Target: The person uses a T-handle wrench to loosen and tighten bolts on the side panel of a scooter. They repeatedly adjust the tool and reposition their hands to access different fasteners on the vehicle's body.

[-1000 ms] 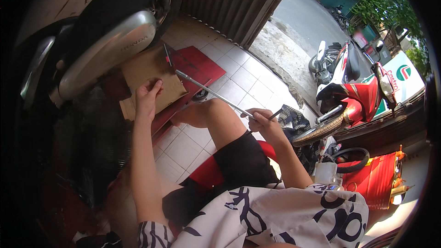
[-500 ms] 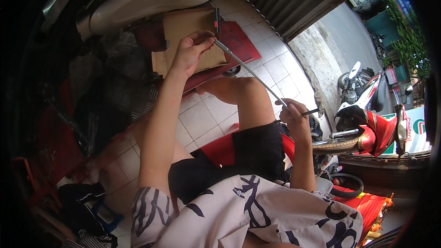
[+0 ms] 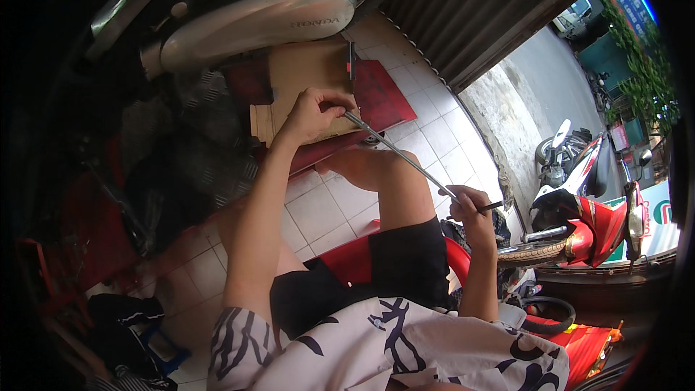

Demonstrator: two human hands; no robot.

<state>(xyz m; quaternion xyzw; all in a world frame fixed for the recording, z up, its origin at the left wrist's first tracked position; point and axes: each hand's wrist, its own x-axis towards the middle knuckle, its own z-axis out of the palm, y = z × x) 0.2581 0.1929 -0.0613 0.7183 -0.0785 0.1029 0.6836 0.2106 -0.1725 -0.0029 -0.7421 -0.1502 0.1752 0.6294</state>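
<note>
I hold a long, thin metal T-handle wrench (image 3: 406, 157) slantwise in front of me, above my bare knee. At its upper left end, the thumb and fingers of my left hand (image 3: 313, 116) pinch the metal tip, over an open cardboard box (image 3: 304, 69). My right hand (image 3: 471, 210) closes around the lower right end, where a dark crossbar (image 3: 491, 207) sticks out past the fingers. Part of the crossbar is hidden in my grip.
A motorbike with a silver side cover (image 3: 253, 25) stands beyond the box, over a red platform (image 3: 387, 94). On the right is a red motorbike (image 3: 597, 221) near a roller shutter (image 3: 463, 22). Another person's dark-clothed leg (image 3: 127, 318) shows at lower left.
The left hand and its end of the wrench have come lower and slightly right in the picture; the right hand is also a little lower. The whole view has shifted, and both grips continue.
</note>
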